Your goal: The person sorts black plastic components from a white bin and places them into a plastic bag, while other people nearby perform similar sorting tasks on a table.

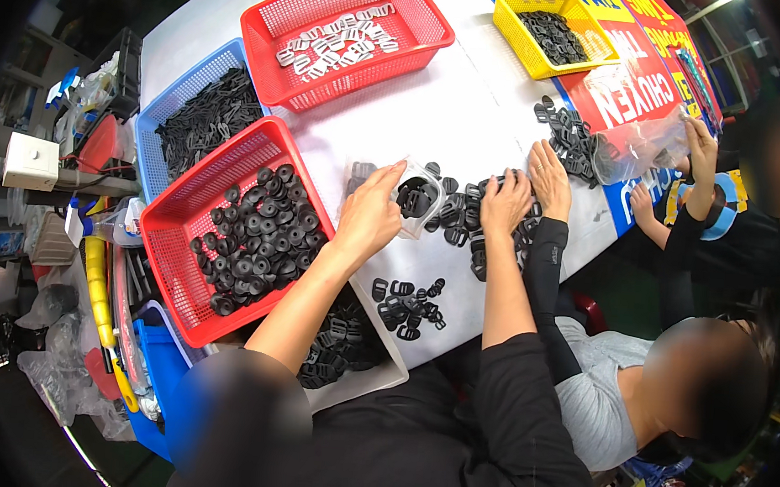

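Observation:
My left hand [370, 210] is closed on the edge of a clear plastic bag [431, 212], which lies on the table with black plastic buckles inside. My right hand [506, 205] rests over a pile of black buckles [454, 214], its fingers apart and bent down onto them. Just beside it, a co-worker's hand [551, 178] with a black sleeve touches the same pile. A smaller heap of black buckles [408, 309] lies nearer to me, between my forearms.
To my left stand a red basket [167, 276] of black round discs and a blue basket [148, 137] of black strips. Farther are a red basket [414, 58] of white buckles and a yellow basket [536, 69]. At right, another person's hand [701, 156] lifts a clear bag [635, 151] beside black buckles.

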The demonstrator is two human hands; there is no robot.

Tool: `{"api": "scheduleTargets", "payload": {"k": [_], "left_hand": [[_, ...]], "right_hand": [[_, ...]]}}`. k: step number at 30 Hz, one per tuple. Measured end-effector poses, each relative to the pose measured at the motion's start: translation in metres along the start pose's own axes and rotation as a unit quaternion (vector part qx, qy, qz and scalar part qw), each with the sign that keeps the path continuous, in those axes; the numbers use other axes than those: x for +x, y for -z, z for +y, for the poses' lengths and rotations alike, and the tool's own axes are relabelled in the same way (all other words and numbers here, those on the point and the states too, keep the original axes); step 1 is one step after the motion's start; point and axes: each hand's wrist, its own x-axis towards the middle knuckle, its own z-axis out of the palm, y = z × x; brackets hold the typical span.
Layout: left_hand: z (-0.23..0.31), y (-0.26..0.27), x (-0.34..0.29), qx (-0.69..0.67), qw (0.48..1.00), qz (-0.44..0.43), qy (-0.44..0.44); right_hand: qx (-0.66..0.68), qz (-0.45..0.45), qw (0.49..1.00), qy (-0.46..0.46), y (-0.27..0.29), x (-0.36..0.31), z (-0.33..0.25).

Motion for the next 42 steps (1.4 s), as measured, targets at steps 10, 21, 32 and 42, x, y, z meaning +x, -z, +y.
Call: {"api": "scheduleTargets", "payload": {"k": [10,21,32,42], "left_hand": [[-0.009,0.016,-0.011,-0.006,1.000,0.027,-0.008],[-0.006,0.036,-0.018,0.077,0.987,0.128,-0.056],[0.008,0.013,0.005,0.144,0.986,0.055,-0.063],[0.023,-0.019,0.041,0.104,0.994,-0.028,-0.033]], "right_hand": [[0.047,-0.126,0.990,-0.051,0.025,-0.003,-0.023],[0.076,-0.065,0.990,0.100,0.028,-0.018,-0.053],[0.131,-0.201,0.958,0.157,0.022,0.022,-0.054],[0.454,-0.035,0.884,-0.105,0.071,0.063,-0.077]]}}
